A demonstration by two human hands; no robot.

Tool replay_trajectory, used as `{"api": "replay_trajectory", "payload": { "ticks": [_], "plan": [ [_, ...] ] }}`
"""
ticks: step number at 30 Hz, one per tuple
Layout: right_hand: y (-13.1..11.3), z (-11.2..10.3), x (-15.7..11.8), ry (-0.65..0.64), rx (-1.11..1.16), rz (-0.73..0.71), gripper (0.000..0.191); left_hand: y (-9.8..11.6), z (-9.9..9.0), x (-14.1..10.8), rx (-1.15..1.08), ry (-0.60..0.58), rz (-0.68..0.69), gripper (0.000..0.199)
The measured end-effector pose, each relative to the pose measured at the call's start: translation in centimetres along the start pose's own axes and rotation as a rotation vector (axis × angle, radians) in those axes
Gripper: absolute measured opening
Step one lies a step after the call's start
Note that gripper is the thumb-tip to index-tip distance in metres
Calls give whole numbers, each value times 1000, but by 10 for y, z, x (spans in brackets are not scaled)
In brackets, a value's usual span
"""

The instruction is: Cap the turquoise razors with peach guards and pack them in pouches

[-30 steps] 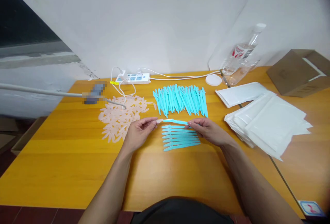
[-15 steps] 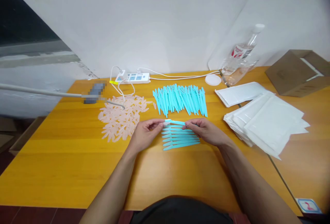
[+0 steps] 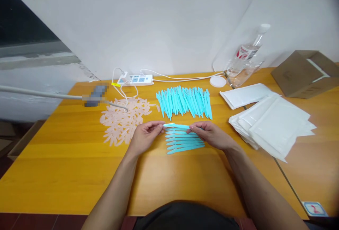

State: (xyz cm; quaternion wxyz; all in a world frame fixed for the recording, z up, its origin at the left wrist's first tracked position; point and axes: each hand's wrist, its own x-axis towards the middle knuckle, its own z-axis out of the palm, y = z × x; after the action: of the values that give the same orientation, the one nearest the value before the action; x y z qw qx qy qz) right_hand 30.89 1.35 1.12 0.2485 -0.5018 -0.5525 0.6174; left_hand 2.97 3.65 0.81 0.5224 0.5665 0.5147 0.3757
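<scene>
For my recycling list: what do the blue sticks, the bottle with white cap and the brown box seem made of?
Blue sticks: probably plastic, smooth, evenly coloured. Bottle: glossy and transparent, likely plastic, possibly glass. Brown box: likely cardboard, matte, with flat sides.

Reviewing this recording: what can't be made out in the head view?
All in the head view:
- Slim turquoise plastic stick: right end hidden by right hand.
- Left hand: too small to tell whether its grip closes on the tip.
- Grey rectangular object: blurred by pixelation.
- Brown cardboard box: right side cut off by edge.
</scene>
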Motion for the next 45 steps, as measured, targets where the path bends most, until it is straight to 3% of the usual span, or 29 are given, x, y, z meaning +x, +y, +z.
{"api": "replay_trajectory", "payload": {
  "ticks": [6,12,14,19,24,31,37,39,42,45],
  "plan": [
    [1,-4,-1,23,-5,-11,50,0,-10,-2,-16,63,-8,40],
    [0,3,1,-23,-28,-4,51,-2,4,-2,37,-18,14,40],
    [-4,5,6,19,-125,-52,47,-3,8,2,77,-53,42,38],
    [1,8,24,365,-664,-283,26,-7,8,17,390,-99,186,28],
    [22,11,31,392,-906,-371,26,-14,12,19,630,-117,358,24],
    [27,15,18,354,-922,-451,27,-19,17,10,717,-177,475,25],
    [29,17,9,309,-858,-415,27,-12,6,-3,657,-165,447,26],
    [27,12,9,407,-853,-377,27,-10,-6,-8,678,-82,429,27],
    [17,0,16,652,-884,-227,32,-12,-28,-14,794,61,390,26],
    [4,-12,35,750,-931,-48,38,-17,-47,-19,939,124,339,25]
  ]
}}
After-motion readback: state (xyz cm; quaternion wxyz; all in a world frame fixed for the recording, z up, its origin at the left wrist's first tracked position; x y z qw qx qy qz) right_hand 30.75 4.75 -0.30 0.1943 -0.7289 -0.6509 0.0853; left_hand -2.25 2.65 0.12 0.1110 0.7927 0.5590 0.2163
